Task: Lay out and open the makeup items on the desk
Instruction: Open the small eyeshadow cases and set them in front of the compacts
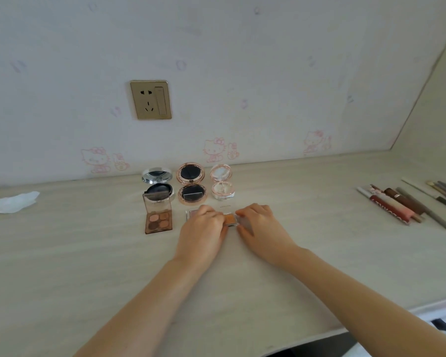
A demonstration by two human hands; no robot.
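Both hands meet on one small case (229,219) lying flat on the bench (242,292), in the front row just below the three open round compacts. The left hand (204,225) covers the case's left part, fingers curled over and gripping it; the right hand (258,222) pinches the right end, where a clear flap or lid seems to sit under its fingertips, though the fingers hide most of it. Only an orange pan shows in the gap between the two hands.

The case's long axis runs left to right, across the person, so each hand takes one end and neither is nearer. Which way its hinge faces I cannot tell; a pale edge past the left hand's knuckles may be another part of it. The next move likely turns on the right hand lifting or swinging its end while the left pins the base down.

Just left of the left hand lies an open palette (158,219), lid raised on its far side, long axis running away from the person. Beyond the hands stand the silver compact (157,184), the rose compact (190,183) and the pale compact (222,183), all open. Well to the right of the right hand lie tubes and pencils (407,204), not yet opened.
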